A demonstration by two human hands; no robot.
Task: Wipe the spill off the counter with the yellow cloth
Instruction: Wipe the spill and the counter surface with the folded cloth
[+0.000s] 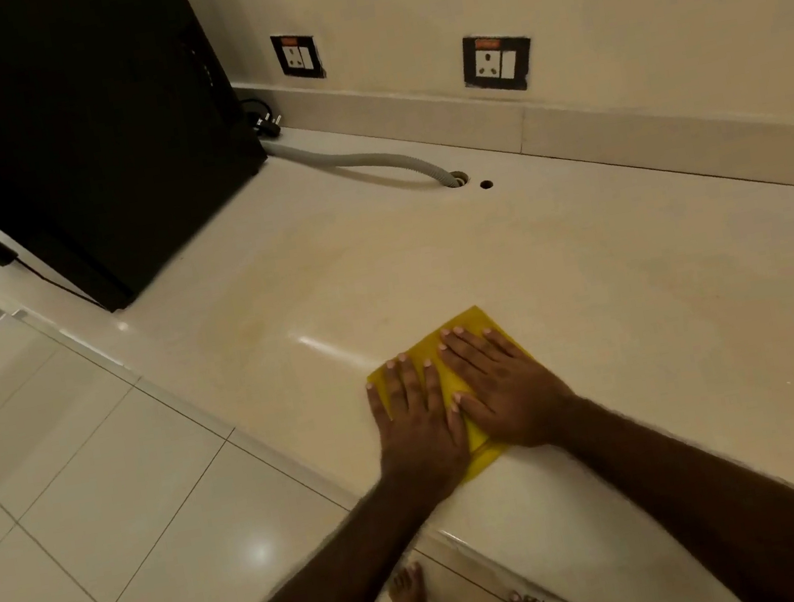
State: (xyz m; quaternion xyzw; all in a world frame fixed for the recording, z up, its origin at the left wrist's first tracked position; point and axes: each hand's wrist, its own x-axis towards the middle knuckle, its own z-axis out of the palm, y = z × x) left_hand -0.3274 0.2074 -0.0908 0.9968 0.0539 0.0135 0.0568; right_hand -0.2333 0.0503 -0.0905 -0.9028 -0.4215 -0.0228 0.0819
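**Cloth pressed flat near counter edge**

A tall black cabinet (67, 134) is seen upper left. At lower centre, the folded yellow cloth (448, 360) is pinned to the glossy cream stone counter (618, 297) by the left hand (416, 420) and right hand (505, 390), both spread flat, fingers extended.

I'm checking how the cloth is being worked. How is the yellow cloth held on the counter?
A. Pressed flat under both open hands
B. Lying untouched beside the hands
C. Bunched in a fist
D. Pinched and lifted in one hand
A: the left hand and right hand both lie flat, fingers spread, on the cloth, which is spread on the counter near its front edge.
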